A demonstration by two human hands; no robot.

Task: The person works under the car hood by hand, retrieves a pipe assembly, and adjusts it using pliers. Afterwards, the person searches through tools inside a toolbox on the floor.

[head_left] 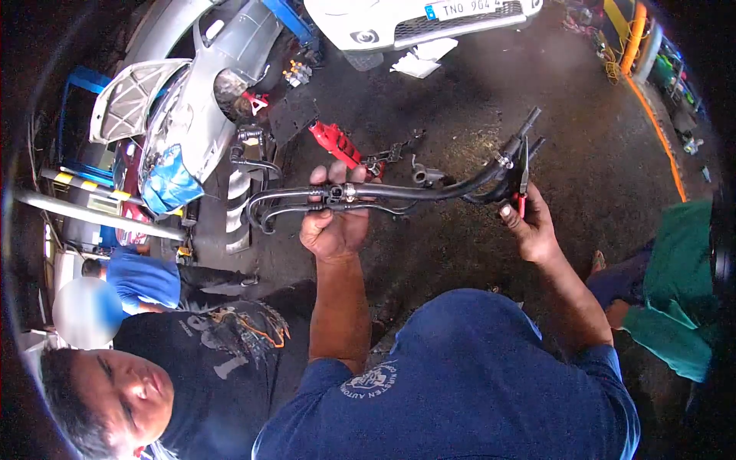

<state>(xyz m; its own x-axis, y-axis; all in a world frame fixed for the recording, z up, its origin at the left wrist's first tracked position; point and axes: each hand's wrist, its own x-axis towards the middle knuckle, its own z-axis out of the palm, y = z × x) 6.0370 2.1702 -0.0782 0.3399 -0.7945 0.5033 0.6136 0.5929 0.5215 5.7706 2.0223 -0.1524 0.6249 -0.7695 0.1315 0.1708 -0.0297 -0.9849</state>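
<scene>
A black hose assembly (399, 190) with metal clamps and connectors stretches between my two hands, in front of my chest. My left hand (337, 222) is closed on its left part, thumb below and fingers behind, near a connector (333, 193). Past that hand the hoses curl back in a bend. My right hand (534, 230) grips pliers (523, 201) with red handles, close to the hose ends and a metal clamp (504, 161). The plier jaws point up beside the hoses. Whether the right fingers also touch the hose is hard to see.
A silver car (218, 100) with its hood raised stands at left, a white car (422, 23) at the top. Red tools (335, 144) and parts lie on the dark floor (475, 261). People are close by: one in black (222, 368) at left, one in green (675, 284) at right.
</scene>
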